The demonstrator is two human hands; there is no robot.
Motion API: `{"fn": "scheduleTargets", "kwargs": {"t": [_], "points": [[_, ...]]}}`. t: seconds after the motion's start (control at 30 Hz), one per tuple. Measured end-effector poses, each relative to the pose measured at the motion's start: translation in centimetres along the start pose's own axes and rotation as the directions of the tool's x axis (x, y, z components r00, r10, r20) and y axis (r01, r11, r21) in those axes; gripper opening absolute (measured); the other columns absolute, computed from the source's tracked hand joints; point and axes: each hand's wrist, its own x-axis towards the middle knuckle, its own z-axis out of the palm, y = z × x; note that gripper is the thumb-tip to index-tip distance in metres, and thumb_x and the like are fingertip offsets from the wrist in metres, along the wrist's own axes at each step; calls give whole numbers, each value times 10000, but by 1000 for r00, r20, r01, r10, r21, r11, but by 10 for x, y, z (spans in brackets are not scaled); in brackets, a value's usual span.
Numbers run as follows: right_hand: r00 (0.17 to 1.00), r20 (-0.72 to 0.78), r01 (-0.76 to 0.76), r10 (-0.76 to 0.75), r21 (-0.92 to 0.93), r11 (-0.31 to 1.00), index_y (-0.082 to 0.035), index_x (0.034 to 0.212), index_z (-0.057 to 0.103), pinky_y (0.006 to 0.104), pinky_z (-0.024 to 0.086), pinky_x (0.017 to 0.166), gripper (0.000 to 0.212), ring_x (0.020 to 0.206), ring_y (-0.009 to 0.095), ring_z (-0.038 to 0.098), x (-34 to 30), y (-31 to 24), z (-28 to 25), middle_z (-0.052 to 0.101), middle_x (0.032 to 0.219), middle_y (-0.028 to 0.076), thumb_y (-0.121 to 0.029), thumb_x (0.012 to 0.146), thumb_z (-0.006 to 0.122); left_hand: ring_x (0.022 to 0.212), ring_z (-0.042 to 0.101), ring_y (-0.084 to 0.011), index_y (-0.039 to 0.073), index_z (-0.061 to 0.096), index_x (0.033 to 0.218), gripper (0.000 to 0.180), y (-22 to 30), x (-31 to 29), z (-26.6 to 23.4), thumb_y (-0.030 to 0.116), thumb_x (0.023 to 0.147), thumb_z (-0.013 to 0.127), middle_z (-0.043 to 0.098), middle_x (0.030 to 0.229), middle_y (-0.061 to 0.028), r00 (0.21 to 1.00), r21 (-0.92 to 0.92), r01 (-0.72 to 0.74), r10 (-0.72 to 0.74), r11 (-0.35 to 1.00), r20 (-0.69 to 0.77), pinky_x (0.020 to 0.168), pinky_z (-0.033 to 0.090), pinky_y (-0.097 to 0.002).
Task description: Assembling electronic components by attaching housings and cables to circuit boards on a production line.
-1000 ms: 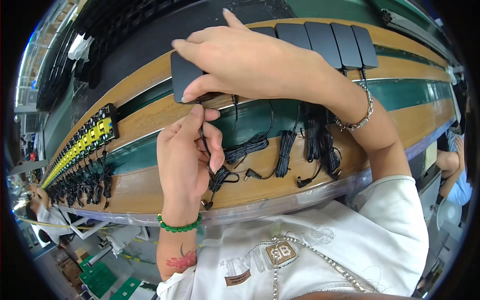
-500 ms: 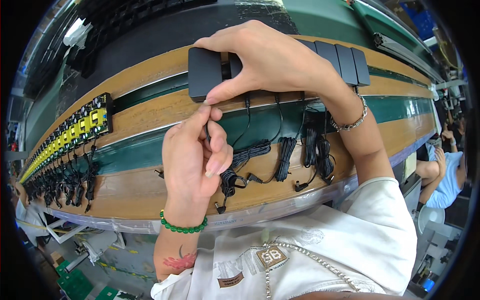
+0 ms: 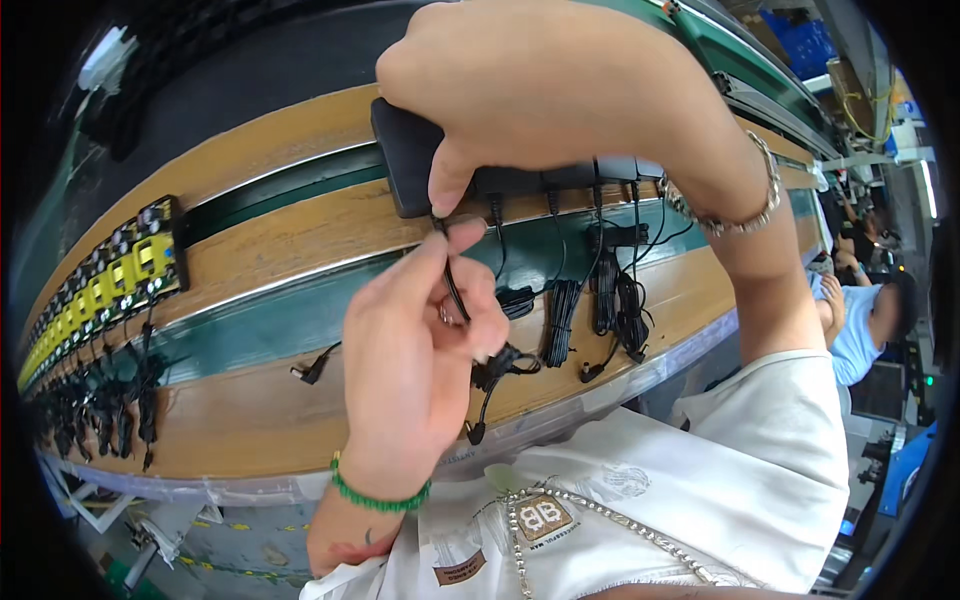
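My right hand (image 3: pixel 545 90) is closed over a black power adapter (image 3: pixel 400 165), a flat box that tilts at the left end of a row of similar adapters (image 3: pixel 515 181). Its thumb presses at the adapter's lower corner, where the cable comes out. Just below, my left hand (image 3: pixel 405 345) pinches that black cable (image 3: pixel 456 288) between thumb and fingers. The cable runs on down through the curled fingers. Tied black cable bundles (image 3: pixel 562 322) with barrel plugs hang from the other adapters, to the right of my left hand.
A long row of circuit boards (image 3: pixel 120 268) with yellow transformers and black leads stands at left. Wooden rails (image 3: pixel 285 190) and green strips run along the bench. A plastic-wrapped edge (image 3: pixel 250 490) lies nearest me. Another person in light blue (image 3: pixel 858 320) sits at far right.
The adapter has tilted, and my right hand has turned over it. My left hand still grips the cable near the adapter, and more of that cable shows. The whole view has shifted slightly.
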Motion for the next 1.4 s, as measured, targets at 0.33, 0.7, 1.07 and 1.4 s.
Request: {"fn": "scheduleTargets", "kwargs": {"t": [0.33, 0.7, 1.07, 1.4], "points": [[992, -114, 56, -56, -4, 998, 18, 891, 716, 430, 523, 638, 348, 566, 244, 606, -16, 5, 26, 707, 737, 119, -291, 763, 816, 1011, 595, -227, -50, 507, 1276, 301, -9, -36, -2, 16, 982, 509, 600, 1165, -164, 897, 541, -356, 440, 762, -29, 903, 490, -338], [396, -894, -116, -208, -274, 955, -15, 1221, 597, 367, 520, 897, 366, 947, 248, 631, 29, -2, 60, 634, 1161, 132, -247, 942, 644, 936, 550, -189, -5, 536, 1240, 290, 1, -87, -68, -22, 955, 482, 555, 1161, -117, 486, 939, -341, 845, -49, 221, 809, 454, -288], [492, -846, -293, 204, 60, 954, 3, 1287, 554, 818, 189, 1023, 469, 1328, 556, 378, 25, -36, 120, 454, 1366, 357, -340, 967, 555, 877, 511, -185, 2, 572, 1083, 174, -10, -81, -73, -49, 951, 471, 534, 1110, -99, 405, 862, -277, 762, -424, 505, 781, 453, -282], [415, -663, -620, 623, 295, 727, -6, 1440, 395, 824, 187, 1012, 628, 1402, 592, 219, -118, 105, 184, 255, 1524, 362, -197, 875, 589, 867, 616, -282, 30, 690, 946, 64, 12, -87, -131, 43, 897, 650, 634, 958, -132, 228, 690, -269, 652, -672, 723, 825, 514, -373]]}}
